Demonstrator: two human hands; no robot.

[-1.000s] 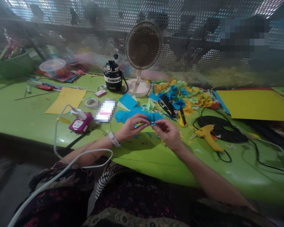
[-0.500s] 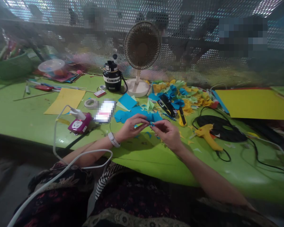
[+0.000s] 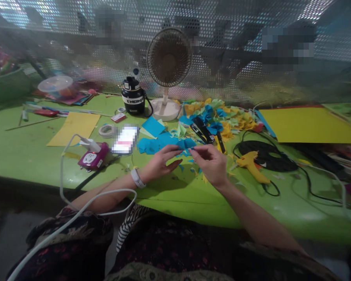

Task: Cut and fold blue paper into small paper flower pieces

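Observation:
Both my hands meet over the green table (image 3: 32, 156) just in front of me. My left hand (image 3: 160, 162), with a white band on its wrist, pinches a small blue paper piece (image 3: 185, 145) between thumb and fingers. My right hand (image 3: 210, 164) faces it, fingers curled and pinching the other end of the same blue piece. Right behind the hands lie more blue paper cut-outs (image 3: 152, 145). Small blue and yellow scraps are scattered on the table under my hands.
A yellow glue gun (image 3: 251, 166) and coiled black cable (image 3: 263, 150) lie right of my hands. A pile of coloured paper shapes (image 3: 222, 115), a stapler (image 3: 203, 127), a fan (image 3: 168, 70), a black jug (image 3: 133, 97), a tape roll (image 3: 107, 130), a pink power socket (image 3: 92, 158), yellow sheets (image 3: 310, 125).
My hands stay together on the blue piece and shift slightly; the left fingers have spread a little. The camera view has swung a bit to the right and down.

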